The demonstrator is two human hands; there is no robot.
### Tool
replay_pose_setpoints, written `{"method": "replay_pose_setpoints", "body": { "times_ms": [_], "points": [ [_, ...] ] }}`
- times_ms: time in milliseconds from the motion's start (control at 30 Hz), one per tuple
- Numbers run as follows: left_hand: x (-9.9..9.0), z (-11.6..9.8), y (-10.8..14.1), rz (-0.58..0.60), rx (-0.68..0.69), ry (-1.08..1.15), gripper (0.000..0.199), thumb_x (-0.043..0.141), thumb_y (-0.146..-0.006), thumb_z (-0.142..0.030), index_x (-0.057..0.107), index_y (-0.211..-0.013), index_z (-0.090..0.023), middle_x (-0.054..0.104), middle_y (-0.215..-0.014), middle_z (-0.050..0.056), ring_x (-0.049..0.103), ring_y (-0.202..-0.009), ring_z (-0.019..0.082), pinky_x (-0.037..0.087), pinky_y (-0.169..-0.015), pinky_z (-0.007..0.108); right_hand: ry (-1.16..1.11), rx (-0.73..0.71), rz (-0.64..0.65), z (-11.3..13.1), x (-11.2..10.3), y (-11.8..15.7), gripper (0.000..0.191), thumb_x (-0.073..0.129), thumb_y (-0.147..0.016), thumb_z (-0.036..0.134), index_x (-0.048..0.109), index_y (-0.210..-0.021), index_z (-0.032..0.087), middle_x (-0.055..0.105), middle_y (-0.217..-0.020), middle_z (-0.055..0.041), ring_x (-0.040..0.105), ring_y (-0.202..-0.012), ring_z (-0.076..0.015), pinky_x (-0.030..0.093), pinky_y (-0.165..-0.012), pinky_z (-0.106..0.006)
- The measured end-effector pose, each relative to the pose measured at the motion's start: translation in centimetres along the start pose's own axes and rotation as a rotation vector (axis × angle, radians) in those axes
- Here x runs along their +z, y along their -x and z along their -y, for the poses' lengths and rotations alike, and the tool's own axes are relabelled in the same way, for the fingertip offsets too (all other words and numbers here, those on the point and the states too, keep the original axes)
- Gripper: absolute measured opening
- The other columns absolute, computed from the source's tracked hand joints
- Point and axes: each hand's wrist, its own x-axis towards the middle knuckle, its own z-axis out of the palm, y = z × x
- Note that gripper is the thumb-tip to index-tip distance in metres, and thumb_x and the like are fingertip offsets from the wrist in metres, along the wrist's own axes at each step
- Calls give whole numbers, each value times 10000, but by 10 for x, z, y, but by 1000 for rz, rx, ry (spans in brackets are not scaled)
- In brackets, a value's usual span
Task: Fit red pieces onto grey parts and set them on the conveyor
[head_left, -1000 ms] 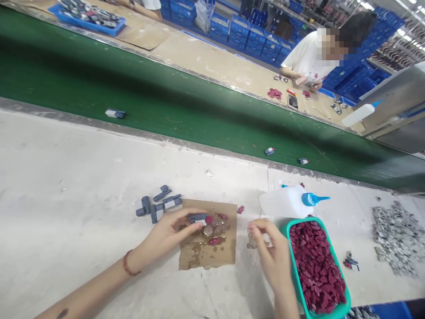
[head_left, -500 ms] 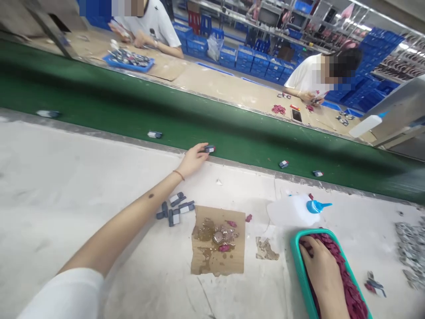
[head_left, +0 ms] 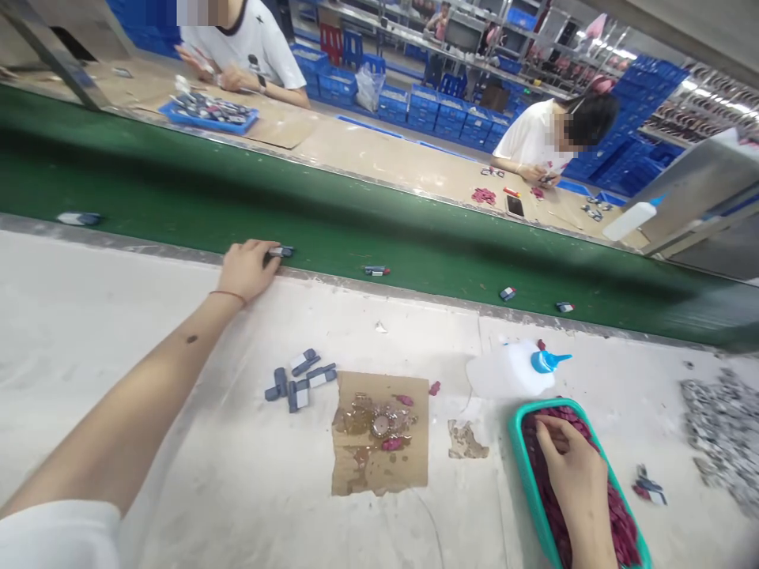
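Observation:
At the near edge of the green belt, my left hand (head_left: 252, 267) has its fingers closed on a small dark grey and white plastic piece (head_left: 285, 252). Another such piece with a red end (head_left: 377, 271) lies on the belt to the right of that hand. My right hand (head_left: 574, 466) is inside a teal basket (head_left: 522, 466) full of small dark red pieces (head_left: 620, 521). Its thumb and fingertips are pinched together; what is between them is hidden. Several grey pieces (head_left: 300, 395) lie on the table beside a glue-stained cardboard sheet (head_left: 379, 474).
A white bottle with a blue nozzle (head_left: 513, 370) lies behind the basket. To the far right is a heap of small grey pieces (head_left: 720, 427). Across the green belt (head_left: 332, 213), two people work at a bench with a blue tray (head_left: 210, 118).
My left hand has moved left along the belt, from the red-ended piece, which now lies free, to another grey piece. My right hand stays in the basket, its fingers drawn slightly up.

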Motion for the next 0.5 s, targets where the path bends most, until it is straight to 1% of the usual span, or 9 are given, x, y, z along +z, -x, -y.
{"method": "replay_pose_setpoints", "body": {
  "times_ms": [67,167,267,333,400,467,500],
  "points": [
    [-2,-2,0,22,17,11,223,500,-828,-160,586,-1027,-111,596,-1254,155,429,-1244,353,247,-1102,515,-188,64,-11,5,-4,7,310,650,-651,498,696,-756,210,750,-746,-89,701,-714,-286,551,-703,-403],
    [-2,-11,1,47,20,45,173,529,-830,-145,565,-996,-119,609,-1207,142,421,-1227,355,270,-1093,508,-405,87,6,13,-4,18,321,728,-652,496,714,-781,202,738,-738,-61,676,-703,-246,542,-675,-358],
    [0,-26,3,46,4,107,138,535,-850,-155,561,-985,-138,639,-1081,107,434,-1194,338,305,-1079,481,-542,77,35,23,2,28,333,767,-661,503,733,-791,199,695,-662,-29,633,-632,-203,520,-627,-323],
    [4,-36,6,23,-22,170,150,511,-875,-155,564,-1014,-141,642,-1035,86,467,-1162,302,328,-1072,440,-602,59,67,31,10,32,343,779,-660,516,735,-772,195,659,-607,-16,604,-593,-187,501,-591,-308],
    [10,-46,11,5,-71,253,198,448,-912,-158,560,-1072,-127,642,-1013,82,548,-1040,250,412,-993,391,-640,38,117,40,19,37,341,775,-679,522,731,-756,192,641,-584,-12,588,-574,-178,488,-568,-295],
    [16,-56,22,6,-131,330,259,371,-940,-168,554,-1112,-105,648,-969,86,604,-827,191,498,-819,338,-683,26,175,49,30,40,334,767,-706,521,722,-751,193,660,-613,-19,593,-579,-172,495,-570,-287],
    [19,-60,31,22,-161,380,278,354,-945,-180,557,-1116,-98,653,-940,86,604,-730,165,510,-726,309,-711,32,210,53,36,42,333,761,-717,522,715,-753,194,684,-656,-30,607,-593,-173,506,-580,-288]
  ]
}}
